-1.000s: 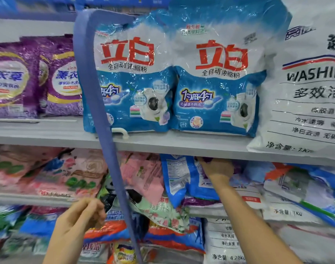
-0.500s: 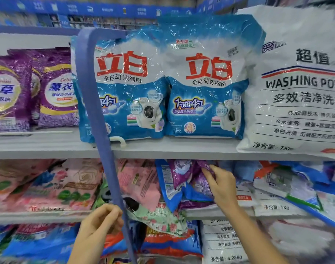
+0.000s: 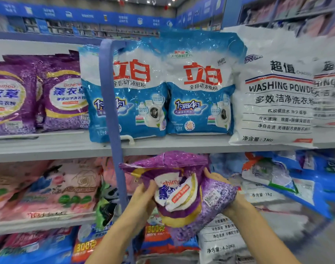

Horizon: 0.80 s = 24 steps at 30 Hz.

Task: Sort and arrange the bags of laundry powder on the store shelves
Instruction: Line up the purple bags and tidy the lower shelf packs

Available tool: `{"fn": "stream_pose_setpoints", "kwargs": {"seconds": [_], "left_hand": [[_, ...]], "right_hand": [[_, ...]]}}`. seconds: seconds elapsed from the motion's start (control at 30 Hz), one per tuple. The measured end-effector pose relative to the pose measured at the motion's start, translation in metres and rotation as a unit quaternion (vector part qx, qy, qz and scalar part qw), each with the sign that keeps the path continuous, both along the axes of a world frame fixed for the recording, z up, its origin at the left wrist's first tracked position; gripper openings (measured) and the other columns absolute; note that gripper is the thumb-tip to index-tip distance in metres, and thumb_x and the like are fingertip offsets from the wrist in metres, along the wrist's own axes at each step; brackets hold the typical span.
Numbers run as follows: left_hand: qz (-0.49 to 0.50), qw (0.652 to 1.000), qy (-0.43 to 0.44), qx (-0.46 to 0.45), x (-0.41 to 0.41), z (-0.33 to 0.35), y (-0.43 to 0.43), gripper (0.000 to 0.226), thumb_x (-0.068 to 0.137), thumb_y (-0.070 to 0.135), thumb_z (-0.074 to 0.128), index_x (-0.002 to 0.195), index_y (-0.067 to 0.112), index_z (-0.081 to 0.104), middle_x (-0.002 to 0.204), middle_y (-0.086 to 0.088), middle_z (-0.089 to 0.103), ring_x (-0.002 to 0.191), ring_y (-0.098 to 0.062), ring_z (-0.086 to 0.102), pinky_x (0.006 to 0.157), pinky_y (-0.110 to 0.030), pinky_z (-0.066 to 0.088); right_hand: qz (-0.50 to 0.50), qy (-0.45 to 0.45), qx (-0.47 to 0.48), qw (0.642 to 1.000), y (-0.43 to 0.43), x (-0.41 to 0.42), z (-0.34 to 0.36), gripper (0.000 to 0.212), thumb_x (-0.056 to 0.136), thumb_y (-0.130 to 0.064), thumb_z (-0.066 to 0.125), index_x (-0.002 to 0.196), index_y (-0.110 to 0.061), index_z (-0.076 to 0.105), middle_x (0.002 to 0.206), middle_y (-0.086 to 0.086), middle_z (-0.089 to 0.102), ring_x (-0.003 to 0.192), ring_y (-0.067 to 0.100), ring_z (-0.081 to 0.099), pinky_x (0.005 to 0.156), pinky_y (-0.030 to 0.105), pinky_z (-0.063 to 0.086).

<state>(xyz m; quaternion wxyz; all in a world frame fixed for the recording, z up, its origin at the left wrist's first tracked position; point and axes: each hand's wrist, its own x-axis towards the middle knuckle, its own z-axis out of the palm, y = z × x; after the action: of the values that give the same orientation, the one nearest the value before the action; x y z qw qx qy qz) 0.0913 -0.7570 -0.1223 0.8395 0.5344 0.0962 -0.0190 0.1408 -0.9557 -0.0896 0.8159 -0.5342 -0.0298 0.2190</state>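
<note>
Grips of left hand point(image 3: 142, 197) and right hand point(image 3: 217, 177) clutch the crumpled purple bag point(image 3: 183, 193), its white-and-yellow label folded.

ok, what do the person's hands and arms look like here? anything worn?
Nothing worn that shows. The left hand and right hand are bare: no gloves, and no ring that can be made out. The left forearm and right forearm are bare down to the frame edge, with no sleeve, watch or strap in view.
</note>
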Motion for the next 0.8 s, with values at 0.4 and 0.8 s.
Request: {"fn": "stream_pose_setpoints", "kwargs": {"seconds": [0.4,0.8], "left_hand": [[0.034,0.995,-0.077,-0.045,-0.011,0.039,0.015,0.053,0.073,0.045,0.064,0.113,0.010,0.066,0.105,-0.016,0.072,0.096,-0.032,0.070,0.071,-0.038,0.060],[0.046,0.984,-0.145,0.091,-0.032,0.066,0.070,0.048,0.069,0.054,0.056,0.090,0.015,0.075,0.090,-0.011,0.076,0.081,-0.025,0.073,0.058,-0.026,0.057]], "right_hand": [[0.033,-0.411,-0.258,0.874,0.013,-0.030,0.047,0.066,0.075,-0.055,0.067,0.133,-0.035,0.044,0.134,-0.021,0.052,0.128,0.001,0.044,0.101,0.014,0.036],[-0.078,-0.372,-0.106,0.919,0.071,-0.039,0.112,0.051,0.079,-0.038,0.054,0.072,0.012,0.057,0.071,0.013,0.064,0.067,0.021,0.058,0.065,0.027,0.046]]}}
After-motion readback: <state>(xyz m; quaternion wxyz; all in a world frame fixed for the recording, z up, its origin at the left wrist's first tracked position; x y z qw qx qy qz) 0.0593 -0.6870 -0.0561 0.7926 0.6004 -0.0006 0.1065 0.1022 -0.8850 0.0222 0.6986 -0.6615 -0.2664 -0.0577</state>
